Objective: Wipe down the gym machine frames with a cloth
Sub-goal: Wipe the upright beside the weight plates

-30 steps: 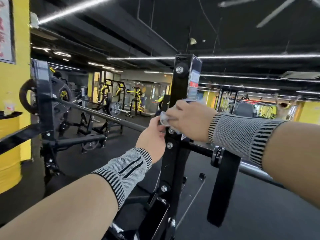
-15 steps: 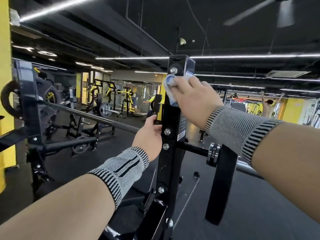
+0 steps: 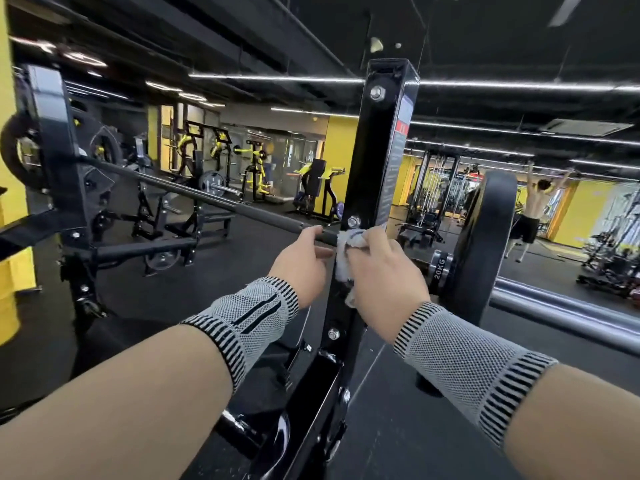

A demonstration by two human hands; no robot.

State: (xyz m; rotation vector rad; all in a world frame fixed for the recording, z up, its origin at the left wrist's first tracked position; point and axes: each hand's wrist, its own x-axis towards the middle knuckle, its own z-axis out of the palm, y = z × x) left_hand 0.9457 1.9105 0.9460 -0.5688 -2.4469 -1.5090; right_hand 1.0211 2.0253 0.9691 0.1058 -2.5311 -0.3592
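Note:
A black square upright post [image 3: 379, 147] of the rack stands straight ahead, with bolts down its front face. My right hand [image 3: 379, 271] presses a crumpled white cloth [image 3: 343, 258] against the post at the height of the barbell. My left hand [image 3: 301, 259] rests against the left side of the post, thumb over the barbell [image 3: 194, 194] where it meets the upright. Both wrists wear grey knit sleeves.
A black 20 kg plate [image 3: 483, 251] hangs on the bar's right sleeve, close to my right hand. The rack's other upright [image 3: 52, 147] stands at the left. Black rubber floor surrounds the rack. Yellow machines line the back wall. A person hangs from a rig [image 3: 533, 209] at the far right.
My right hand has slid the cloth down the post from near its top to bar height. The view has moved closer to the upright.

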